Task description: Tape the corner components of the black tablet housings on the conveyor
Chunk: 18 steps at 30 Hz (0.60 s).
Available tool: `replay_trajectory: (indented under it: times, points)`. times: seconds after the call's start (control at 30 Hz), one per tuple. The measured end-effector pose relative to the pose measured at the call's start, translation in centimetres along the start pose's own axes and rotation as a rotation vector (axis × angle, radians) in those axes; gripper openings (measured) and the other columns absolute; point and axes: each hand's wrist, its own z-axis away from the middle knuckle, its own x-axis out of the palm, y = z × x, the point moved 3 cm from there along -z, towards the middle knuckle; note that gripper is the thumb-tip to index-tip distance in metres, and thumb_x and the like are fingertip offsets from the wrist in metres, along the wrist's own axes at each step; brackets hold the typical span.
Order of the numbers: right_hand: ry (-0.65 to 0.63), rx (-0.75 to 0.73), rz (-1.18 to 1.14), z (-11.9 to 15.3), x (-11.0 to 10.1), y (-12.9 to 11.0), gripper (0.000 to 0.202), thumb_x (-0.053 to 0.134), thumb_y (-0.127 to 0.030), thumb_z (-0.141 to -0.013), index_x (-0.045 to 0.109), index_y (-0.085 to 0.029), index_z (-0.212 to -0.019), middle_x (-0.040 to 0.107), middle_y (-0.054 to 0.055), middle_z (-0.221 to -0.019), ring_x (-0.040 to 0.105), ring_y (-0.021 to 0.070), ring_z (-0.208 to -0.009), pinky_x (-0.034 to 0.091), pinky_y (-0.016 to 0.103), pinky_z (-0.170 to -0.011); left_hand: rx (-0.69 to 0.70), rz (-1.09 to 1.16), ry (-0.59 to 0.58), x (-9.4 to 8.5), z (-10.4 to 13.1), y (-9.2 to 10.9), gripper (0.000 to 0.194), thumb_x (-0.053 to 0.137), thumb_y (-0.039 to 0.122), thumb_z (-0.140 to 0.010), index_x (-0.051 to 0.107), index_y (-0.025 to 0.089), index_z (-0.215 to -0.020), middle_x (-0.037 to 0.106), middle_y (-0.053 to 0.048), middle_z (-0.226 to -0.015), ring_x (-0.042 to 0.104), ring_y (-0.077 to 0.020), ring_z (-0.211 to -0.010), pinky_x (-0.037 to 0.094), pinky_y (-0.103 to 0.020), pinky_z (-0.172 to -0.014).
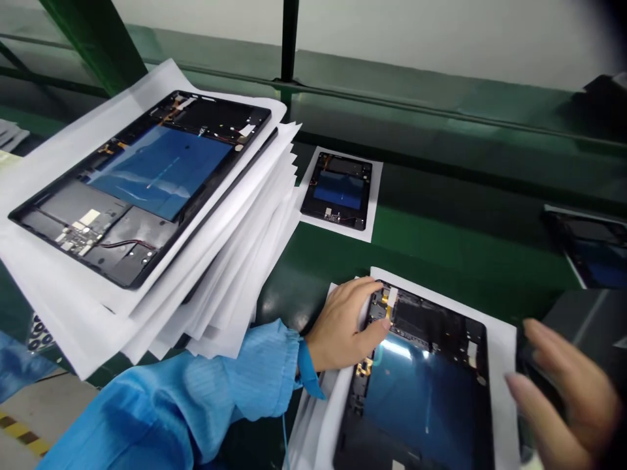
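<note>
A: Where is the tablet (421,385)?

B: It is laid open on white paper (502,339) on the green desk (441,248). Its top corner is pressed by the left hand (343,326), fingers loosely curled. The right hand (563,391) is blurred; its grip cannot be told.

A: Risks?

B: The thin flex parts could be bent by pressure. The slick paper stack (235,261) might be nudged by the sleeve (206,391).

Open tablet (421,385) lies on a paper sheet (502,365) right in front of me, near edge of the surface (441,248). My left hand (343,326) rests on its top left corner, fingers (379,326) touching the frame. My right hand (563,385) is just right of it, beside the sheet. Left of me, a stack of sheets (235,261) with a second tablet (142,183) on top. Behind, farther back, a third tablet (337,189) on its own sheet. Far right, a fourth tablet (595,248).
</note>
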Motion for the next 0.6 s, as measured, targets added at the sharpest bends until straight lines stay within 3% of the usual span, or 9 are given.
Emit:
replay_trajectory:
  times: [0.03, 0.1, 0.17, 0.27, 0.37, 0.43, 0.5, 0.6]
  points:
    - [0.053, -0.107, -0.002, -2.7, -0.6, -1.3, 0.056, 0.046, -0.058, -0.091, 0.039, -0.055, -0.147, 0.055, -0.003, -0.145, 0.054, 0.0364, -0.131, 0.051, 0.06, -0.102, -0.005, -0.001, 0.011, 0.0, -0.1, 0.0, 0.051, 0.057, 0.037, -0.092, 0.052, 0.018, -0.139, 0.051, -0.015, -0.149, 0.045, -0.0298, -0.141, 0.035, -0.051, -0.121]
    - [-0.139, -0.24, 0.101, -8.8, 0.6, -4.0, 0.048, 0.043, -0.057, -0.095, 0.052, -0.04, -0.139, 0.061, 0.003, -0.137, 0.059, 0.0319, -0.126, 0.053, 0.052, -0.102, -0.014, -0.011, 0.024, 0.0, -0.1, -0.1, 0.048, 0.059, 0.035, -0.091, 0.055, 0.02, -0.136, 0.052, -0.013, -0.148, 0.047, -0.0296, -0.139, 0.035, -0.051, -0.121]
    - [-0.297, -0.32, 0.259, -14.6, 3.5, -7.0, 0.046, 0.043, -0.051, -0.096, 0.061, -0.024, -0.128, 0.062, 0.01, -0.133, 0.06, 0.0305, -0.123, 0.055, 0.046, -0.097, -0.02, -0.021, 0.026, 0.1, -0.1, -0.1, 0.045, 0.061, 0.034, -0.091, 0.057, 0.021, -0.133, 0.052, -0.012, -0.149, 0.047, -0.0298, -0.139, 0.035, -0.051, -0.12]
    - [-0.441, -0.391, 0.347, -20.9, 9.5, -11.2, 0.037, 0.059, -0.038, -0.092, 0.065, -0.018, -0.121, 0.062, 0.013, -0.131, 0.063, 0.0287, -0.114, 0.056, 0.041, -0.089, -0.024, -0.024, 0.036, 0.0, 0.2, -0.1, 0.04, 0.064, 0.033, -0.089, 0.061, 0.021, -0.128, 0.053, -0.012, -0.147, 0.05, -0.0294, -0.137, 0.037, -0.05, -0.119]
    - [-0.593, -0.465, 0.423, -23.3, 14.9, -14.0, 0.027, 0.065, -0.036, -0.092, 0.066, -0.015, -0.109, 0.068, 0.01, -0.112, 0.066, 0.0207, -0.097, 0.056, 0.038, -0.085, -0.038, -0.04, 0.045, 0.1, 0.5, -0.3, 0.04, 0.07, 0.034, -0.085, 0.065, 0.021, -0.123, 0.057, -0.01, -0.143, 0.054, -0.0294, -0.132, 0.041, -0.048, -0.116]
    - [-0.653, -0.492, 0.467, -23.7, 16.9, -14.7, 0.028, 0.064, -0.04, -0.095, 0.065, -0.015, -0.107, 0.067, 0.006, -0.104, 0.065, 0.0168, -0.091, 0.056, 0.037, -0.084, -0.044, -0.067, 0.028, 0.3, 0.5, -0.6, 0.041, 0.076, 0.034, -0.081, 0.067, 0.021, -0.119, 0.058, -0.009, -0.142, 0.056, -0.0295, -0.129, 0.043, -0.046, -0.115]
    - [-0.667, -0.508, 0.489, -23.7, 17.9, -14.9, 0.031, 0.063, -0.043, -0.096, 0.064, -0.015, -0.108, 0.066, 0.004, -0.102, 0.064, 0.0153, -0.09, 0.057, 0.036, -0.082, -0.048, -0.095, 0.007, 0.5, 0.5, -0.8, 0.042, 0.078, 0.034, -0.078, 0.068, 0.021, -0.116, 0.058, -0.008, -0.142, 0.057, -0.0297, -0.128, 0.044, -0.045, -0.114]
    - [-0.614, -0.55, 0.453, -24.1, 17.4, -15.0, 0.032, 0.057, -0.044, -0.099, 0.064, -0.014, -0.106, 0.065, 0.003, -0.097, 0.063, 0.013, -0.084, 0.056, 0.032, -0.077, -0.056, -0.109, 0.014, 0.6, 0.5, -1.1, 0.04, 0.075, 0.036, -0.08, 0.067, 0.02, -0.116, 0.058, -0.009, -0.141, 0.056, -0.0295, -0.129, 0.045, -0.045, -0.114]
